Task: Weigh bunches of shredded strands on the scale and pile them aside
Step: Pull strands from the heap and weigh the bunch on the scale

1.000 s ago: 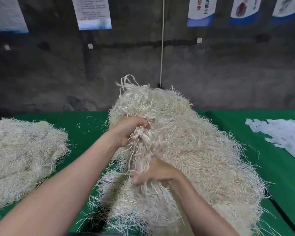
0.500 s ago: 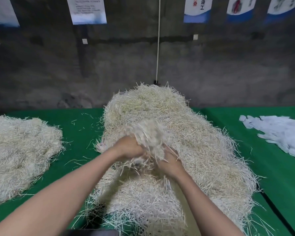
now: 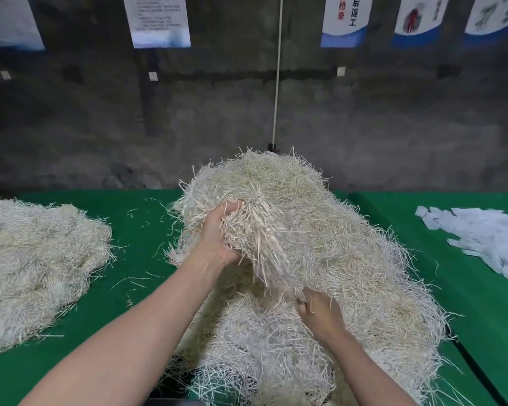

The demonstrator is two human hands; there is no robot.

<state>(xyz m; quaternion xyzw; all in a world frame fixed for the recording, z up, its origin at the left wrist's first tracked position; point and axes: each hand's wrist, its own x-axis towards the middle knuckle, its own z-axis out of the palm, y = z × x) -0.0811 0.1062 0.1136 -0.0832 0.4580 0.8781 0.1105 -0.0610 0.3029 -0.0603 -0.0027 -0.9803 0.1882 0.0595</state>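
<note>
A big heap of pale shredded strands (image 3: 343, 238) covers the middle of the green table (image 3: 135, 259). My left hand (image 3: 217, 232) grips a bunch of strands (image 3: 255, 232) lifted from the heap's left side, with the strands hanging down to the right. Lower down, my right hand (image 3: 317, 312) pinches the hanging end of that bunch, its fingers buried in the strands. A flatter second pile of strands (image 3: 33, 259) lies at the table's left. No scale shows; a dark object at the bottom edge is mostly hidden under the strands.
A spread of white paper slips (image 3: 487, 235) lies at the right on the green cloth. Loose strands are scattered between the two piles. A dark concrete wall (image 3: 364, 127) with hanging posters and a white cord stands right behind the table.
My hands were together at the heap's front, clutching a small tuft. Now they are apart: the left hand is higher with a larger bunch, the right hand lower and nearer.
</note>
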